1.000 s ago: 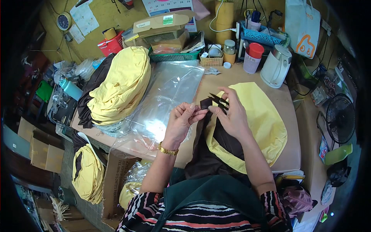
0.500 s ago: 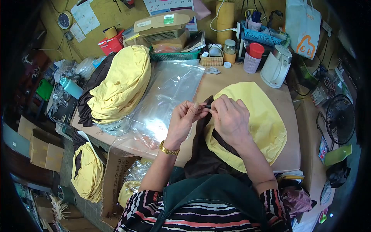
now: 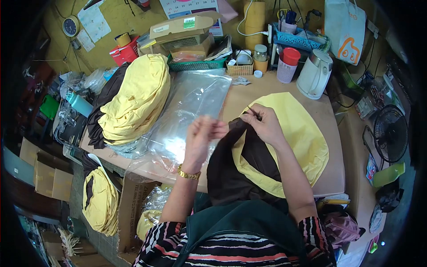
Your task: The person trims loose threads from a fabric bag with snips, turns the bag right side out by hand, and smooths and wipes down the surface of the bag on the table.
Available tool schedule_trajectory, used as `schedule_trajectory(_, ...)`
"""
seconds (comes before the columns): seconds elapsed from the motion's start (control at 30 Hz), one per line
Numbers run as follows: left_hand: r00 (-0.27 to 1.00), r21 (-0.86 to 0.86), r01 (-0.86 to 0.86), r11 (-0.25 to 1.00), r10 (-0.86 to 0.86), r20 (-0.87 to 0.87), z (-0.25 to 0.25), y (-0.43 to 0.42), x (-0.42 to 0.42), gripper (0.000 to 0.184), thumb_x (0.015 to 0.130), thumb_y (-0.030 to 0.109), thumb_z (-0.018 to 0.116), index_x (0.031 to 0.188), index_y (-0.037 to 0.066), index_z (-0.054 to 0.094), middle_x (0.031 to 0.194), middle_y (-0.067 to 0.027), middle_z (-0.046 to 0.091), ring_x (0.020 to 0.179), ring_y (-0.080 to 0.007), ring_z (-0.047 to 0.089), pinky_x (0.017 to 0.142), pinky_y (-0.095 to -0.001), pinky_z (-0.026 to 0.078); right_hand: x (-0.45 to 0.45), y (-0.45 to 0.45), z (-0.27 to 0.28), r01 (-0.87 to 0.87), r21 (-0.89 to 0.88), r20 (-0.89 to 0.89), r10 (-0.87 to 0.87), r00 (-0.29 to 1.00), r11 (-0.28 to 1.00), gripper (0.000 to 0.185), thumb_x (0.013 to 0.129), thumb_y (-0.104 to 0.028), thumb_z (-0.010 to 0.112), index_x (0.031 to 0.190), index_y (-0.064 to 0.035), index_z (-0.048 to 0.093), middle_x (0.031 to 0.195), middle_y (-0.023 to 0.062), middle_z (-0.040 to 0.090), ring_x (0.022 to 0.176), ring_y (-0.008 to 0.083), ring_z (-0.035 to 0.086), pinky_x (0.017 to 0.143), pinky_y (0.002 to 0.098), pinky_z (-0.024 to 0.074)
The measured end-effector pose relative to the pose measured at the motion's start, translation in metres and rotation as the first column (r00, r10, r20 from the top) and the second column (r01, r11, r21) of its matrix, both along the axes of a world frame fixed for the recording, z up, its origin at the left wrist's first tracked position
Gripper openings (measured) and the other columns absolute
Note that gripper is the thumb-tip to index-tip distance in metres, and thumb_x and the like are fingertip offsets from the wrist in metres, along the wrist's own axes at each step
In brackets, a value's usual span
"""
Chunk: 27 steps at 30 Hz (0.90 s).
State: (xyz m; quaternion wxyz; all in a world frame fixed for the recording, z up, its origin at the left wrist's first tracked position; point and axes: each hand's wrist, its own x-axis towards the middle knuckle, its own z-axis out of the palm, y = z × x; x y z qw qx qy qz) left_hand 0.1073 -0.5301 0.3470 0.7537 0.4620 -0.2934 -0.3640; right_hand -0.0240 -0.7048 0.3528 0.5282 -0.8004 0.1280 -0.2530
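A yellow and dark brown cloth piece (image 3: 307,133) lies over the table's front, its brown part hanging toward my lap. My right hand (image 3: 265,126) is closed at the top edge of the cloth, pinching the brown corner. A small dark pointed tool (image 3: 254,112) also sticks out from these fingers; its kind is hard to make out. My left hand (image 3: 204,133), with a gold watch (image 3: 188,173) on the wrist, hovers left of the cloth above the clear plastic sheets (image 3: 191,98). Motion smears its fingers, and whether they hold anything does not show.
A tall pile of yellow and brown cloth (image 3: 138,98) stands at the table's left. Along the back are a green basket (image 3: 198,64), a jar (image 3: 260,55), a red cup (image 3: 291,56) and a white kettle (image 3: 314,74). A black fan (image 3: 390,133) stands at right.
My hands were together at the cloth's top edge. The left has moved away to the left and down; the right has turned, showing the dark tool. More of the brown cloth shows.
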Motion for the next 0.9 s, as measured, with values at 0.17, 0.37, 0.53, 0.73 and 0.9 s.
schedule_trajectory(0.17, 0.757, 0.018, -0.438, 0.899, 0.358, 0.546, 0.007, -0.001, 0.007, 0.025, 0.092, 0.017, 0.067, 0.112, 0.003, 0.065, 0.083, -0.0036, 0.065, 0.064, -0.0107, 0.049, 0.063, -0.0226, 0.045, -0.002, 0.011, 0.004, 0.127, -0.088, 0.018, -0.126, 0.992, 0.988, 0.027, 0.083, -0.021, 0.076, 0.078, 0.0018, 0.063, 0.068, 0.0075, 0.053, 0.062, 0.0170, 0.048, 0.060, 0.0318, 0.0400)
schedule_trajectory(0.37, 0.656, 0.150, -0.271, 0.951, 0.068, 0.752, 0.017, -0.010, -0.007, 0.011, 0.083, 0.007, 0.075, 0.089, -0.002, 0.073, 0.075, -0.0056, 0.066, 0.072, -0.0115, 0.063, 0.064, -0.0270, 0.048, -0.001, 0.013, 0.004, 0.135, -0.161, 0.045, -0.129, 0.991, 0.978, 0.029, 0.081, -0.023, 0.076, 0.078, 0.0031, 0.064, 0.069, 0.0101, 0.054, 0.061, 0.0220, 0.051, 0.059, 0.0345, 0.0400)
schedule_trajectory(0.53, 0.890, 0.364, -0.110, 0.925, -0.071, 0.451, 0.019, -0.002, -0.001, 0.016, 0.091, 0.013, 0.069, 0.089, -0.003, 0.068, 0.081, -0.0075, 0.069, 0.074, -0.0107, 0.065, 0.067, -0.0243, 0.054, -0.003, 0.017, 0.006, 0.134, -0.164, 0.016, -0.133, 0.991, 0.977, 0.030, 0.081, -0.025, 0.076, 0.077, 0.0028, 0.065, 0.068, 0.0111, 0.056, 0.062, 0.0231, 0.053, 0.060, 0.0354, 0.0413)
schedule_trajectory(0.73, 0.992, 0.036, 0.129, 0.991, -0.129, -0.011, -0.008, -0.004, 0.000, 0.019, 0.100, 0.018, 0.056, 0.094, 0.000, 0.056, 0.106, -0.0134, 0.066, 0.096, -0.0225, 0.069, 0.086, -0.0329, 0.058, 0.000, 0.025, 0.003, 0.257, -0.264, 0.093, -0.241, 0.966, 0.930, 0.026, 0.082, -0.027, 0.075, 0.089, -0.0025, 0.066, 0.087, 0.0092, 0.060, 0.071, 0.0258, 0.058, 0.064, 0.0379, 0.0439)
schedule_trajectory(0.9, 0.983, -0.022, 0.113, 0.993, -0.115, -0.142, -0.007, -0.004, -0.006, 0.022, 0.102, 0.020, 0.052, 0.093, 0.000, 0.053, 0.108, -0.0134, 0.065, 0.102, -0.0230, 0.067, 0.092, -0.0344, 0.057, -0.021, 0.050, 0.028, 0.383, -0.580, 0.228, -0.309, 0.923, 0.719, 0.024, 0.079, -0.016, 0.076, 0.097, -0.0054, 0.065, 0.092, 0.0070, 0.056, 0.078, 0.0258, 0.060, 0.064, 0.0333, 0.0438)
